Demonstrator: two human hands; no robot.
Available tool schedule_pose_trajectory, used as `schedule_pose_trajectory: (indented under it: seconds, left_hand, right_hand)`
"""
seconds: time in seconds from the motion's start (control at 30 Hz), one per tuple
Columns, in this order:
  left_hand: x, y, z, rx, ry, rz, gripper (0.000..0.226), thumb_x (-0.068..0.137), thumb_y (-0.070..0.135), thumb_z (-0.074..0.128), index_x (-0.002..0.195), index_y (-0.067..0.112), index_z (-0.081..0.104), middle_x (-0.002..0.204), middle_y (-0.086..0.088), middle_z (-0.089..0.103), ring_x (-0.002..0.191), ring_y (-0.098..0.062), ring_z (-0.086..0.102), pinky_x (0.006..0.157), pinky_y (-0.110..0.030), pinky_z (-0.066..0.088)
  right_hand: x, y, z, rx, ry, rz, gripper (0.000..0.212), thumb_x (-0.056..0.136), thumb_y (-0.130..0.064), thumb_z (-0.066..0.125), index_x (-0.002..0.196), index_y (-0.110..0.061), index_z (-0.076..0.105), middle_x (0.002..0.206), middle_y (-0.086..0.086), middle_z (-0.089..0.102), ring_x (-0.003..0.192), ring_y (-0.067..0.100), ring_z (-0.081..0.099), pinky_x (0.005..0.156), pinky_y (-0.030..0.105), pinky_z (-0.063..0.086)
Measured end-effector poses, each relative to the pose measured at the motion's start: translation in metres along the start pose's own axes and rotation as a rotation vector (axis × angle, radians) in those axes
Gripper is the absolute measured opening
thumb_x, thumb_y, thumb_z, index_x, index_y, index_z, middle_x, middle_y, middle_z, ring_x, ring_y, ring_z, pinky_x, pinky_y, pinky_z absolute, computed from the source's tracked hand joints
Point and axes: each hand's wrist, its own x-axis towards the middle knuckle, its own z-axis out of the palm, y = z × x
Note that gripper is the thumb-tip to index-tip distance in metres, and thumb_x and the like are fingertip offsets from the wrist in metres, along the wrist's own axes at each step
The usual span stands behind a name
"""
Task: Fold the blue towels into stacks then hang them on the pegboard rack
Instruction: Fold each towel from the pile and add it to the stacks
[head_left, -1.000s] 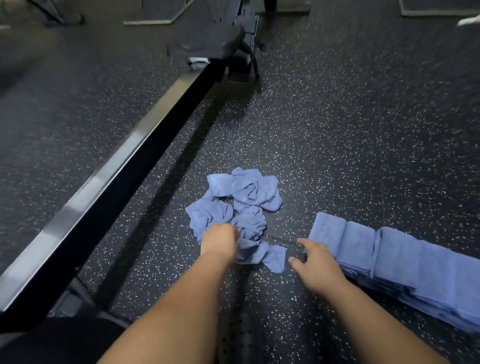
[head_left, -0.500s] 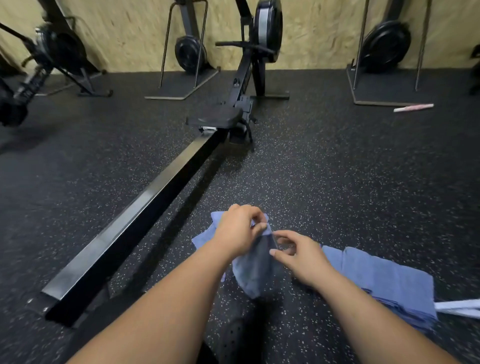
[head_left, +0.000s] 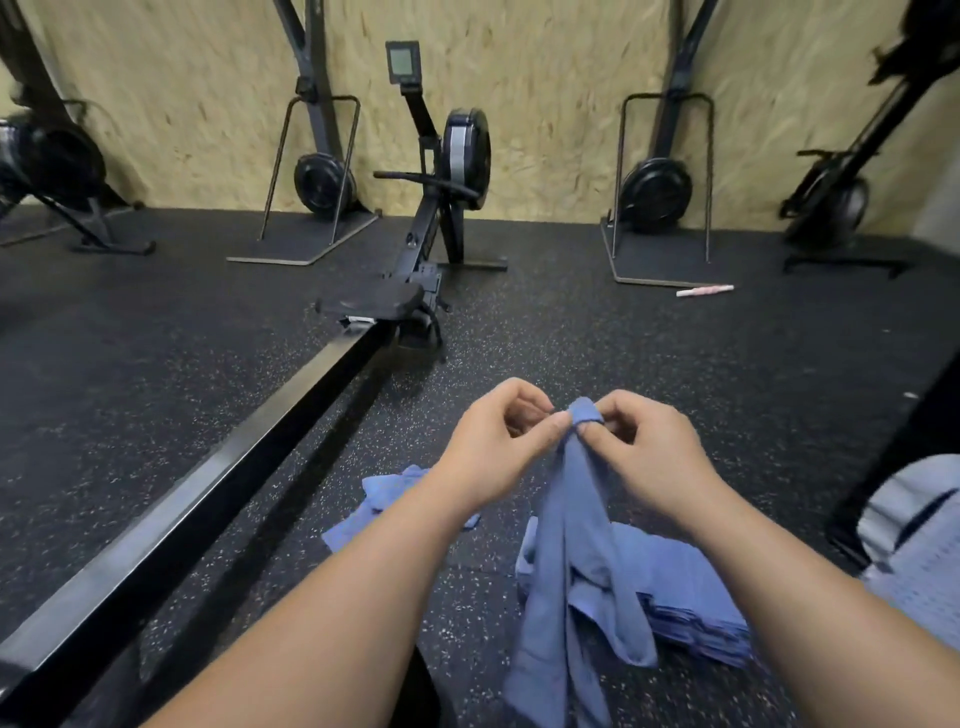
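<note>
Half the stack (head_left: 691, 587) behind hanging towel (head_left: 574, 525).

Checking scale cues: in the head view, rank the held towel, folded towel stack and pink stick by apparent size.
1. held towel, nearest the camera, so inflated.
2. folded towel stack, partly hidden.
3. pink stick, far off.

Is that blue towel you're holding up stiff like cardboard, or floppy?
Probably floppy: the towel hangs in loose folds below where the left hand and right hand pinch its top. It is likely light too, since a pinch alone seems to hold it. Dropped, it would likely crumple like the loose towels on the floor.
</note>
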Motion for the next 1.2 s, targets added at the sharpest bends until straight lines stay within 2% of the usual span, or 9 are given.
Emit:
schedule_pose_trajectory:
  seconds: [0.2,0.33,0.43,0.53,0.63,0.73,0.9,1.07,1.2]
  left_hand:
    - [-0.003,-0.003,0.056,0.007,-0.242,-0.017,0.016,0.09,0.023,0.085,0.102,0.02,0.075,0.094,0.003,0.08,0.089,-0.013,0.075,0.091,-0.044,0.061]
    - [0.007,-0.01,0.079,0.092,-0.247,-0.03,0.007,0.096,0.028,0.075,0.099,0.023,0.079,0.088,0.006,0.08,0.079,-0.009,0.071,0.083,-0.044,0.061]
    - [0.018,-0.008,0.087,0.151,-0.248,-0.015,0.01,0.101,0.028,0.071,0.1,0.025,0.081,0.088,0.012,0.079,0.085,-0.012,0.073,0.081,-0.035,0.059]
    - [0.027,-0.005,0.099,0.215,-0.289,0.03,0.009,0.098,0.031,0.074,0.097,0.026,0.081,0.081,0.01,0.077,0.075,-0.007,0.067,0.077,-0.032,0.055]
    - [0.038,-0.006,0.109,0.281,-0.33,0.057,0.007,0.093,0.035,0.078,0.09,0.029,0.079,0.075,0.01,0.073,0.069,-0.004,0.063,0.074,-0.033,0.055]
    - [0.055,-0.013,0.109,0.397,-0.402,0.095,0.015,0.09,0.039,0.081,0.085,0.028,0.073,0.075,0.01,0.072,0.071,-0.01,0.065,0.073,-0.033,0.055]
    - [0.076,-0.034,0.092,0.485,-0.473,0.028,0.015,0.09,0.037,0.084,0.085,0.027,0.074,0.077,0.009,0.074,0.074,-0.015,0.07,0.071,-0.035,0.058]
    - [0.084,-0.042,0.074,0.552,-0.501,-0.019,0.016,0.09,0.036,0.085,0.083,0.028,0.074,0.075,0.011,0.074,0.071,-0.006,0.067,0.066,-0.022,0.049]
    - [0.09,-0.048,0.064,0.658,-0.517,-0.053,0.017,0.09,0.038,0.083,0.083,0.028,0.072,0.076,0.012,0.073,0.071,-0.004,0.065,0.066,-0.026,0.049]
  right_hand:
    - [-0.019,0.026,-0.037,0.133,0.071,0.089,0.014,0.094,-0.025,0.074,0.079,-0.027,0.071,0.075,-0.013,0.073,0.07,0.007,0.065,0.069,0.032,0.049]
    - [-0.022,0.054,-0.048,-0.005,0.103,0.128,0.013,0.091,-0.029,0.075,0.081,-0.028,0.067,0.072,-0.013,0.069,0.066,0.004,0.059,0.064,0.028,0.044]
    - [-0.026,0.071,-0.06,-0.06,0.067,0.122,0.024,0.09,-0.025,0.076,0.103,-0.038,0.062,0.08,-0.012,0.069,0.071,0.006,0.062,0.065,0.02,0.047]
    - [-0.03,0.088,-0.061,-0.189,-0.088,0.057,0.038,0.094,-0.033,0.074,0.124,-0.051,0.059,0.083,-0.014,0.067,0.074,0.006,0.062,0.074,0.032,0.054]
    - [-0.029,0.105,-0.059,-0.292,-0.06,0.032,0.012,0.098,-0.051,0.062,0.11,-0.049,0.066,0.084,-0.019,0.072,0.08,0.006,0.067,0.077,0.04,0.057]
    - [-0.022,0.119,-0.067,-0.296,0.021,0.053,0.008,0.1,-0.047,0.06,0.102,-0.046,0.067,0.079,-0.016,0.071,0.077,0.007,0.065,0.075,0.04,0.056]
    - [-0.006,0.147,-0.095,-0.277,0.107,0.176,0.014,0.102,-0.039,0.06,0.092,-0.041,0.069,0.077,-0.013,0.072,0.077,0.005,0.065,0.071,0.03,0.051]
    - [0.005,0.166,-0.115,-0.309,0.156,0.289,0.016,0.103,-0.036,0.06,0.094,-0.036,0.072,0.085,-0.012,0.074,0.085,0.019,0.065,0.07,0.035,0.044]
    - [0.008,0.179,-0.13,-0.329,0.243,0.358,0.017,0.105,-0.037,0.056,0.098,-0.032,0.072,0.092,-0.003,0.074,0.093,0.031,0.065,0.075,0.039,0.047]
